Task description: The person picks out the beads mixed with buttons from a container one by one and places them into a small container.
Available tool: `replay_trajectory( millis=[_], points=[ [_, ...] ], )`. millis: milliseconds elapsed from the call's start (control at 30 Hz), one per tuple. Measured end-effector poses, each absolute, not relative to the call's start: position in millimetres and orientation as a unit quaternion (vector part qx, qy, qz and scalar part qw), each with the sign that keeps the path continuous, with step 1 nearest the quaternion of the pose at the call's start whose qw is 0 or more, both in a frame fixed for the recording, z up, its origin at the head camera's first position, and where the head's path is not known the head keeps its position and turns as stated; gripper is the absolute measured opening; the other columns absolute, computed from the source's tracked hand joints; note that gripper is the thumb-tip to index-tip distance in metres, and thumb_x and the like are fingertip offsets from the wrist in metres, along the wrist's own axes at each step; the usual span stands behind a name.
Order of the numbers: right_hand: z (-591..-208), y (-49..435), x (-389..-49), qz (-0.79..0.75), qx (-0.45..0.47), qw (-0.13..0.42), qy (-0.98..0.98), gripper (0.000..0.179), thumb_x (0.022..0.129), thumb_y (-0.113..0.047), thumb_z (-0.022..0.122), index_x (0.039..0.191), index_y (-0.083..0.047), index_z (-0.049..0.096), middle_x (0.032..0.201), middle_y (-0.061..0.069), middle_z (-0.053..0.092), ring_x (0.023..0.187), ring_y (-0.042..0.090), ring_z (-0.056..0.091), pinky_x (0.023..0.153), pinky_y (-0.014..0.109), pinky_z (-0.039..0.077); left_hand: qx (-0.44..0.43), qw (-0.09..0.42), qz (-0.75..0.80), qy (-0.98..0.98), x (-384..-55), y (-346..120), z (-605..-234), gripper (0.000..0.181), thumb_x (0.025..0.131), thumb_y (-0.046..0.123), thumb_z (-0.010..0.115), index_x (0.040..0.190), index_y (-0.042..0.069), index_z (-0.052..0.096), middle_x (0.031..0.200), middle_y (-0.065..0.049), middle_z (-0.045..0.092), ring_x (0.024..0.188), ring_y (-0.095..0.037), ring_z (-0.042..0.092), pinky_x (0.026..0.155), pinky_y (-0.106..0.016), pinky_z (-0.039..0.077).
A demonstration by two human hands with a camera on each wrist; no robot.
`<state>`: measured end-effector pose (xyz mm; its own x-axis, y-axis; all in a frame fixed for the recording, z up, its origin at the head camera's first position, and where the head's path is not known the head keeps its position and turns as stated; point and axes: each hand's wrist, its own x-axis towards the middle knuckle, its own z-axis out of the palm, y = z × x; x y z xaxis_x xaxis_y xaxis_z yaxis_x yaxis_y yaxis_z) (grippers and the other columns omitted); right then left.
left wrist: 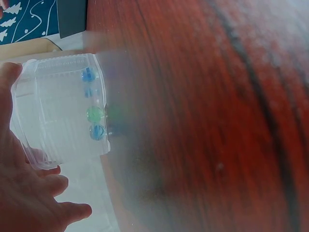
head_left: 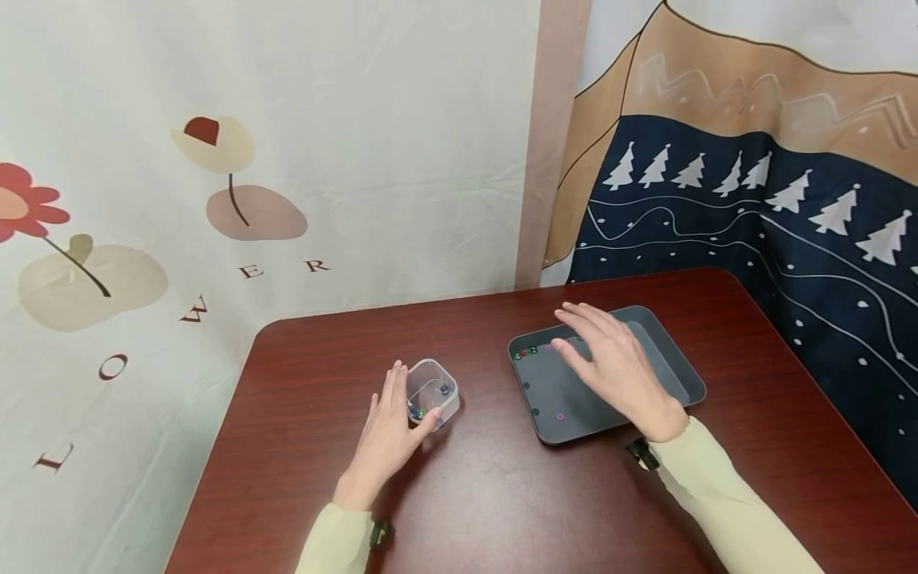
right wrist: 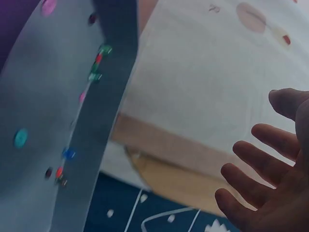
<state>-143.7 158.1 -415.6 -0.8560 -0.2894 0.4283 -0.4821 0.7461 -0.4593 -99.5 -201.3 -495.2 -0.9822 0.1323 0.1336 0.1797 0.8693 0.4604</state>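
My left hand (head_left: 383, 438) holds a small clear plastic container (head_left: 450, 405) upright on the table, with the thumb at its near side and fingers at its left side. In the left wrist view, blue and green beads (left wrist: 94, 114) lie at the bottom of the container, and the other fingers are spread beside it. My right hand (head_left: 613, 367) hovers over a dark grey tray (head_left: 663, 359), its fingers extended and holding nothing. Along the tray's left and far sides lie small green, red, pink, blue and dark pieces; a turquoise one (right wrist: 21, 138) shows in the right wrist view.
Both things stand on a reddish-brown wooden table (head_left: 473, 510) with rounded far corners. Behind it hangs a pale curtain (head_left: 416, 159) with flower prints. A dark blue cloth (head_left: 717, 223) with white trees hangs at the right.
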Motion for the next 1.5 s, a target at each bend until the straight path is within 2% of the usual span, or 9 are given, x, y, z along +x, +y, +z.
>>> replay_trajectory(
  millis=[267, 800, 1133, 1400, 1500],
  points=[
    [-424.6, 187.7, -161.5, 0.245, 0.185, 0.166, -0.937, 0.052, 0.095, -0.027, 0.075, 0.141, -0.004, 0.062, 0.145, 0.02, 0.058, 0.131, 0.042, 0.053, 0.103, 0.068, 0.042, -0.081, 0.044, -0.242, -0.966, -99.6, -202.4, -495.0, 0.096, 0.094, 0.046, 0.071, 0.16, -0.007, 0.024, 0.169, -0.021, 0.021, 0.155, -0.038, 0.023, 0.117, -0.068, 0.025],
    [-443.2, 218.6, -186.2, 0.179, 0.159, 0.076, -0.968, 0.058, 0.095, -0.03, 0.074, 0.142, 0.001, 0.06, 0.142, 0.028, 0.057, 0.126, 0.048, 0.055, 0.1, 0.068, 0.046, -0.08, 0.043, -0.241, -0.966, -99.6, -203.6, -495.6, 0.095, 0.095, 0.046, 0.071, 0.16, -0.006, 0.025, 0.169, -0.021, 0.022, 0.155, -0.039, 0.023, 0.117, -0.068, 0.025],
    [-440.2, 227.2, -200.0, 0.18, 0.139, 0.024, -0.974, 0.053, 0.098, -0.028, 0.072, 0.14, 0.003, 0.061, 0.137, 0.031, 0.06, 0.115, 0.044, 0.063, 0.091, 0.062, 0.054, -0.083, 0.051, -0.242, -0.965, -100.3, -203.5, -496.6, 0.095, 0.094, 0.046, 0.072, 0.159, -0.007, 0.027, 0.168, -0.022, 0.024, 0.153, -0.041, 0.027, 0.115, -0.069, 0.027],
    [-439.5, 228.1, -208.9, 0.176, 0.123, -0.016, -0.977, 0.047, 0.098, -0.027, 0.072, 0.132, 0.005, 0.065, 0.128, 0.029, 0.066, 0.089, 0.033, 0.065, 0.071, 0.047, 0.06, -0.079, 0.046, -0.244, -0.965, -100.5, -202.2, -495.9, 0.095, 0.094, 0.046, 0.072, 0.159, -0.007, 0.027, 0.168, -0.021, 0.023, 0.154, -0.041, 0.025, 0.116, -0.069, 0.027],
    [-439.5, 229.0, -213.7, 0.178, 0.126, -0.038, -0.975, 0.044, 0.098, -0.025, 0.072, 0.131, 0.004, 0.067, 0.127, 0.028, 0.067, 0.085, 0.029, 0.063, 0.069, 0.044, 0.059, -0.079, 0.043, -0.244, -0.966, -100.5, -202.0, -495.4, 0.094, 0.094, 0.046, 0.071, 0.159, -0.006, 0.027, 0.169, -0.021, 0.022, 0.154, -0.04, 0.024, 0.116, -0.068, 0.026]
  ],
)
